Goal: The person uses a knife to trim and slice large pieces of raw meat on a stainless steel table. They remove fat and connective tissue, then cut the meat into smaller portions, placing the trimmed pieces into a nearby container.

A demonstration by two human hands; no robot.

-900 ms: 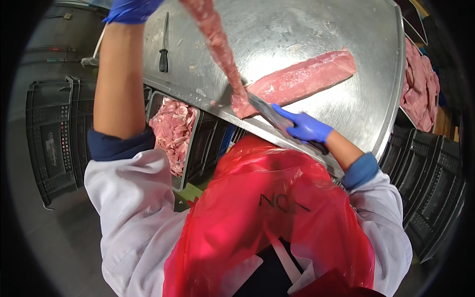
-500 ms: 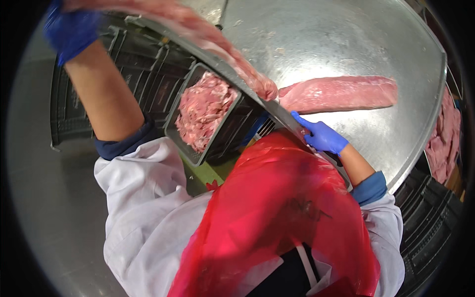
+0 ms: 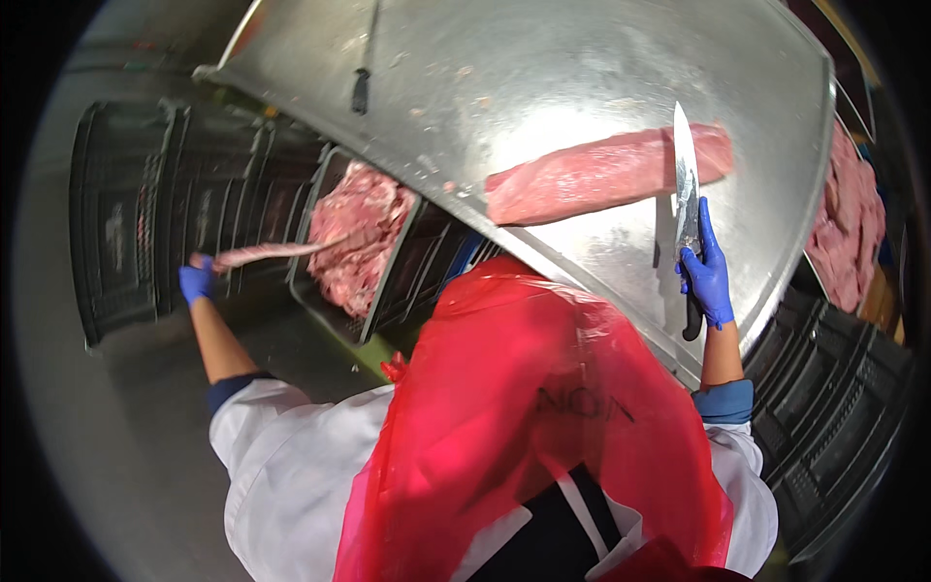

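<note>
Head view, left grip (image 3: 197, 280) holding meat strip (image 3: 272, 252), right grip (image 3: 712, 281) holding knife (image 3: 686, 165), handle (image 3: 693, 318) partly hidden

A meat-cutting room, by what I see on my feed.
I make out a steel table (image 3: 582, 48) bearing a loin (image 3: 592, 177), a knife (image 3: 686, 165), trimmings (image 3: 354, 238) heaped in a tub, dark crates (image 3: 121, 223), a red apron (image 3: 524, 339).

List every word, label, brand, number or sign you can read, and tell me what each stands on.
Translucent red plastic apron: large dark capital letters across the front, creased by folds; I leave them uncopied.
Black plastic crates at the left: small pale markings, too small and blurred to read.
Long steel knife with a black handle: no readable text.
</note>
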